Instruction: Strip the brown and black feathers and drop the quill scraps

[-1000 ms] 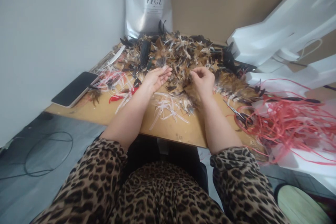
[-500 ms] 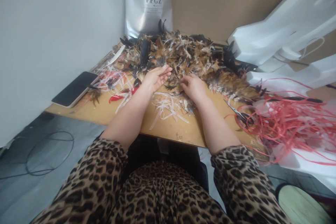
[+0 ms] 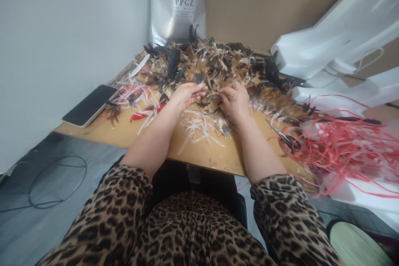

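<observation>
A wide heap of brown and black feathers (image 3: 230,64) covers the back of the wooden table (image 3: 202,153). At its near edge, my left hand (image 3: 189,94) pinches a small dark feather between thumb and index finger, palm turned partly up. Just to the right, my right hand (image 3: 234,99) is closed, thumb and fingertips pressed together over the feathers; what they hold is too small to name. The two hands are apart. Below them lie thin white strips (image 3: 199,128) and a small tuft of pale feathers (image 3: 222,125).
A phone (image 3: 90,106) lies at the left edge near red and white strips (image 3: 132,93). Scissors (image 3: 285,136) rest at the right, beside a tangle of red ribbon (image 3: 349,145). A silver bag (image 3: 177,12) stands behind the heap; white machine-like casing (image 3: 327,29) is at the right.
My right hand has shifted slightly right and its fingers have curled more. My left hand is almost in the same place, with a dark feather tip now showing at its fingertips.
</observation>
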{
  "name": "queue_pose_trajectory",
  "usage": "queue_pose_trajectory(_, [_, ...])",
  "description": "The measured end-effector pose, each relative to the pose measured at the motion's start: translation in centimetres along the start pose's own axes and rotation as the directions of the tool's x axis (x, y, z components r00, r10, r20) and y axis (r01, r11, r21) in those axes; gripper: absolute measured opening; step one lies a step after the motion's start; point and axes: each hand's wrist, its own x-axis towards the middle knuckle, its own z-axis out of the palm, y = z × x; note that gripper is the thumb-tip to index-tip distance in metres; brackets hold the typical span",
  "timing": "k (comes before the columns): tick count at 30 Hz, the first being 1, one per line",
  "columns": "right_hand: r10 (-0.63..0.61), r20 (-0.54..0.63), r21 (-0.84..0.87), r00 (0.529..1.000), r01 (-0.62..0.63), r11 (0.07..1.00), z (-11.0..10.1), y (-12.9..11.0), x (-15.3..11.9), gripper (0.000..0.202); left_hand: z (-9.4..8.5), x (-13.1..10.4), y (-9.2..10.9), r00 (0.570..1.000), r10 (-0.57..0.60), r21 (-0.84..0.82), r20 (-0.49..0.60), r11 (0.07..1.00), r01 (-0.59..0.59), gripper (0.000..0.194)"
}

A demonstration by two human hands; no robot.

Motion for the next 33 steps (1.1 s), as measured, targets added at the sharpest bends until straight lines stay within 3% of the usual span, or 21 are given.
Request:
queue_pose_trajectory(5, [-0.001, -0.075, 0.022, 0.997, 0.003, 1.000, -0.6, -0.1, 0.2, 0.023, -0.2, -0.4, 0.1, 0.975, -0.150, 0.009, 0.161, 0.989, 0.150, 0.011])
queue_pose_trajectory(8, [-0.005, -0.077, 0.037, 0.997, 0.008, 0.999, -0.6, -0.2, 0.1, 0.024, -0.2, -0.5, -0.1, 0.960, -0.181, -0.002, 0.213, 0.983, 0.186, 0.009])
queue_pose_trajectory(13, [0.019, -0.115, 0.086, 0.993, -0.009, 0.996, -0.9, -1.1, 0.0, 0.025, 0.2, -0.4, -0.3, 0.973, -0.124, -0.027, 0.195, 0.991, 0.131, 0.005])
queue_pose_trajectory(16, [0.147, -0.193, 0.210, 0.970, -0.106, 0.972, -1.2, -2.2, 0.2, 0.025, 0.5, -0.3, -0.3, 0.988, -0.029, -0.031, 0.150, 0.999, 0.034, 0.006])
queue_pose_trajectory(19, [0.342, -0.123, 0.465, 0.932, -0.250, 0.849, -1.0, -3.4, 0.4, 0.025, 0.8, -0.4, -0.3, 0.993, 0.054, 0.003, 0.105, 0.999, -0.054, 0.007])
queue_pose_trajectory(23, [0.508, 0.153, 0.759, 0.847, -0.430, 0.488, 0.0, -4.4, 0.6, 0.028, 1.3, -0.7, -0.4, 0.993, 0.054, 0.074, 0.106, 0.995, -0.062, 0.008])
queue_pose_trajectory(27, [0.555, 0.326, 0.850, 0.765, -0.495, 0.182, 1.0, -4.3, 0.6, 0.031, 1.4, -0.8, -0.7, 0.986, 0.004, 0.096, 0.168, 0.995, -0.021, 0.009])
queue_pose_trajectory(29, [0.553, 0.361, 0.851, 0.751, -0.508, 0.135, 1.2, -4.0, 0.6, 0.033, 1.3, -0.8, -0.8, 0.983, -0.018, 0.087, 0.183, 0.996, 0.002, 0.011])
queue_pose_trajectory(33, [0.566, 0.291, 0.863, 0.772, -0.467, 0.193, 0.8, -3.7, 0.7, 0.031, 0.9, -0.6, -0.8, 0.988, -0.051, 0.035, 0.146, 0.998, 0.047, 0.011])
